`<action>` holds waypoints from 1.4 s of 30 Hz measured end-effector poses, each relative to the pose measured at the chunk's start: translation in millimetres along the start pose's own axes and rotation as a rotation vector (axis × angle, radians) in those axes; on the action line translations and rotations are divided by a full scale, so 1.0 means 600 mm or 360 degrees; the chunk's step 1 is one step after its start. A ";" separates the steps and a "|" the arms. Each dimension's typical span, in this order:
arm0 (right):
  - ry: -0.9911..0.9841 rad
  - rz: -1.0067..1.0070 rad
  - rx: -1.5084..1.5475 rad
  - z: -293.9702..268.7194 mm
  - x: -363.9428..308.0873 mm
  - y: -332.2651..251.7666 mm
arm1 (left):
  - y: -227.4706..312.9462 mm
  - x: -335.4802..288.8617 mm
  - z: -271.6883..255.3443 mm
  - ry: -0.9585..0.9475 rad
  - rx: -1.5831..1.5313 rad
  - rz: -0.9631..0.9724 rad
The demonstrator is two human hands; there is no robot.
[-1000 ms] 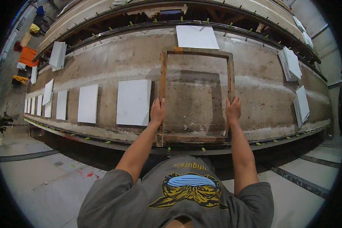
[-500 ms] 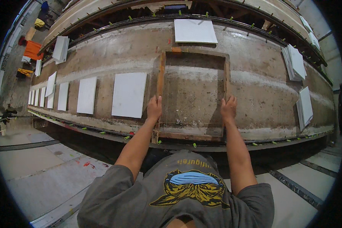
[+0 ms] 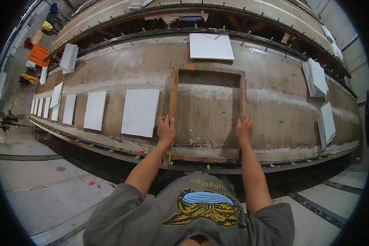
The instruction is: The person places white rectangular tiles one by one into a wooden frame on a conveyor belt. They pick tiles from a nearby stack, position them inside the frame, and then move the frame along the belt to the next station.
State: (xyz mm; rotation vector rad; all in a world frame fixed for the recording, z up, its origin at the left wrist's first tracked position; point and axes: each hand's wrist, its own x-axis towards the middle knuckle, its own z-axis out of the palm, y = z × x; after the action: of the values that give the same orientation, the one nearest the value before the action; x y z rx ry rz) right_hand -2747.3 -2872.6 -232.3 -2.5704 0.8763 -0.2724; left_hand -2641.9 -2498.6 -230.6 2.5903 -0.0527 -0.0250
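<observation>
A rectangular wooden frame [image 3: 174,94] lies on the long stained table, with the brown tabletop visible inside its bars. My left hand [image 3: 166,130] is closed round the frame's left bar, toward its near end. On the opposite bar, at about the same height, my right hand [image 3: 244,129] grips with its fingers pointing away from me. Just left of the frame lies a white rectangular panel [image 3: 140,113], apart from my left hand. Another white panel [image 3: 211,46] lies beyond the frame's far bar.
More white panels [image 3: 95,110] run in a row along the table [image 3: 274,123] to the left. Stacked panels [image 3: 314,78] lie at the right. Green pegs [image 3: 208,167] stud the rails along the table's edges. A second long table [image 3: 123,24] stands behind.
The whole scene sits slightly lower in the picture, as the head view has tilted up. Both hands keep their hold on the frame, which shows no clear shift on the table.
</observation>
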 end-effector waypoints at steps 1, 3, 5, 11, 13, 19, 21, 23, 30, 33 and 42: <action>-0.0088 0.0008 0.0034 -0.009 0.000 -0.008 | 0.000 0.001 -0.006 -0.0027 -0.0019 -0.0004; -0.0062 0.0011 -0.0006 -0.009 -0.005 -0.003 | 0.003 0.002 -0.003 0.0013 -0.0004 0.0074; -0.0087 0.0058 -0.0006 -0.014 -0.005 -0.010 | -0.004 -0.001 0.008 0.0166 0.0078 0.0201; 0.0025 0.0020 -0.0061 -0.014 -0.009 -0.010 | -0.004 -0.002 0.008 0.0061 -0.0036 0.0181; -0.0054 0.0010 -0.0085 -0.028 -0.006 -0.029 | -0.010 0.002 0.009 0.0044 -0.0127 0.0163; 0.0107 -0.0078 -0.0430 -0.013 0.022 -0.017 | 0.044 0.076 -0.005 0.0111 -0.0018 0.0224; 0.0168 -0.0118 -0.0227 -0.040 0.062 -0.079 | 0.050 0.094 -0.002 0.0073 0.0010 0.0179; 0.0248 -0.0155 0.0099 -0.031 0.123 -0.118 | 0.054 0.093 0.005 -0.0068 0.0033 0.0108; 0.0018 0.0888 0.2157 0.123 0.421 -0.257 | 0.036 0.097 0.023 -0.0025 0.0172 0.0209; -0.0014 0.1414 0.2489 0.163 0.517 -0.293 | 0.044 0.093 0.012 -0.0030 0.0156 0.0214; 0.0154 0.1864 0.2103 0.159 0.572 -0.350 | 0.060 0.087 -0.010 -0.0158 0.0084 0.0106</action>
State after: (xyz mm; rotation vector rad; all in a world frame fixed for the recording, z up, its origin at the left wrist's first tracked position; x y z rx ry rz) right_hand -2335.5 -2904.0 -208.2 -0.6708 1.3897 -0.3958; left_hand -2590.5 -2528.2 -207.2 2.6371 -0.1785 -0.1292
